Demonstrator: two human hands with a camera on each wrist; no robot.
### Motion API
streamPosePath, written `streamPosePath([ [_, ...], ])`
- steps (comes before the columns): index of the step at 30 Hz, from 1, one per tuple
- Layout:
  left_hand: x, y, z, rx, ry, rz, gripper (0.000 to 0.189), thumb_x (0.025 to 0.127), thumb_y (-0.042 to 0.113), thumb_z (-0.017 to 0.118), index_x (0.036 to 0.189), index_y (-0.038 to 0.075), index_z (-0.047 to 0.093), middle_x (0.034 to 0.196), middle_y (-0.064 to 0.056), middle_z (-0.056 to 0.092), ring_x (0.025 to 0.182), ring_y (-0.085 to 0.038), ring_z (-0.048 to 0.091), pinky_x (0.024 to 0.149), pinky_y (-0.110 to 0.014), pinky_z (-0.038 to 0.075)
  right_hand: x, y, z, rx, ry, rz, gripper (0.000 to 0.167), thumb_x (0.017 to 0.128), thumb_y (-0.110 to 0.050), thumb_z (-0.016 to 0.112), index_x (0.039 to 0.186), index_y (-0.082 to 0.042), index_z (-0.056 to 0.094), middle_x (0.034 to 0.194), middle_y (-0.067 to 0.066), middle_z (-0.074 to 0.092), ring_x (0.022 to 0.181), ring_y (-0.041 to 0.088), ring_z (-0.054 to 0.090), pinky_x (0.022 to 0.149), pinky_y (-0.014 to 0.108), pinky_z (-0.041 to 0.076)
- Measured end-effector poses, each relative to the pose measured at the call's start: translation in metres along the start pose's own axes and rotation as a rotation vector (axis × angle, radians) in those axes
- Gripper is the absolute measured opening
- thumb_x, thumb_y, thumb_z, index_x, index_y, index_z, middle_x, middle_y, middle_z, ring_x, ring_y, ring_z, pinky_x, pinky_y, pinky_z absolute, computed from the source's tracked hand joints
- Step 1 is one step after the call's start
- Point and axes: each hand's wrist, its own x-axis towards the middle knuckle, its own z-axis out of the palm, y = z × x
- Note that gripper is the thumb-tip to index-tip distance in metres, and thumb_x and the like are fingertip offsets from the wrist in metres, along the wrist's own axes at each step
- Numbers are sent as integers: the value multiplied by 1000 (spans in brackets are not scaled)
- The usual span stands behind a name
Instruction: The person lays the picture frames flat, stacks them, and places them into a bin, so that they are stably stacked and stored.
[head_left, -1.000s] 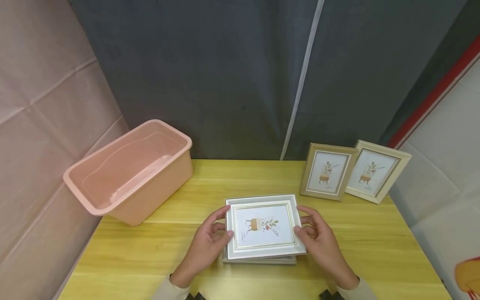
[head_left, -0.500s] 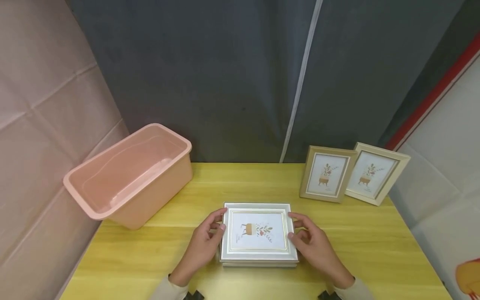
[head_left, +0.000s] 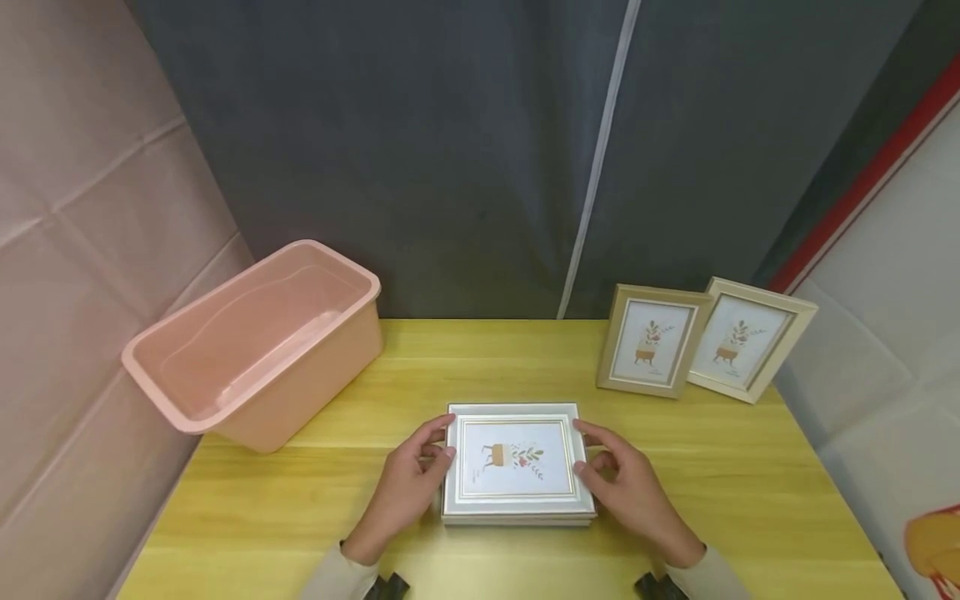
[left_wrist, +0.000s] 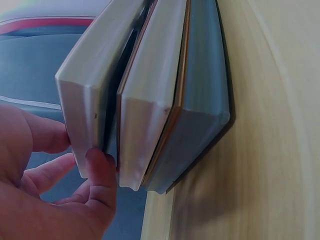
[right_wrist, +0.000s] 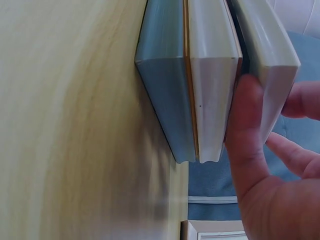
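A silvery-white picture frame with a potted-plant print lies face up on a stack in front of me. My left hand holds its left edge between thumb and fingers, and my right hand pinches its right edge. Both wrist views show a narrow dark gap under this top frame. Below it come another white frame and, at the bottom, a bluish-grey frame on the table. In the right wrist view the thumb is at the gap.
A pink plastic bin stands at the back left of the wooden table. At the back right, a tan picture frame stands upright, overlapping a cream frame behind it. A dark panel rises behind the table.
The top frame, askew and offset to the right on the stack a second ago, has come down and squared up over the frames below. Both hands keep hold of its edges.
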Motion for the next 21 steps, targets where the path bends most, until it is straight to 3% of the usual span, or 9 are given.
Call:
streamPosePath([
  [5,-1,0,0,16,8,-8,47,102,14,71,146,27,63,131,-8,71,101,-15,71,82,-23,61,-1,-2,0,-25,2,2,58,94,-8,78,148,-16,60,127,20,68,80,9,67,52,24,54],
  [9,0,-2,-1,25,8,-23,47,101,15,73,145,27,64,134,-3,71,102,-14,72,82,-24,61,-1,-1,0,-112,16,-17,58,91,-9,83,145,-15,64,121,13,71,80,7,65,60,24,57],
  [13,0,-3,-1,28,1,-58,44,100,18,74,142,31,66,128,-1,74,102,-14,72,83,-24,61,-1,1,0,-191,5,-24,58,88,-11,86,142,-14,66,120,6,70,79,5,61,64,23,56],
  [16,0,-4,-2,24,-5,-63,43,100,21,74,142,31,66,120,-2,74,101,-15,71,80,-26,61,0,1,0,-190,-18,-19,59,88,-12,86,144,-14,65,122,6,69,78,5,60,62,22,55],
  [21,0,-8,-2,-19,-24,-66,47,98,22,77,143,30,65,123,-4,72,103,-18,70,77,-26,61,0,3,-2,-163,-45,-38,60,89,-12,85,145,-12,64,124,10,68,78,4,61,59,22,55],
])
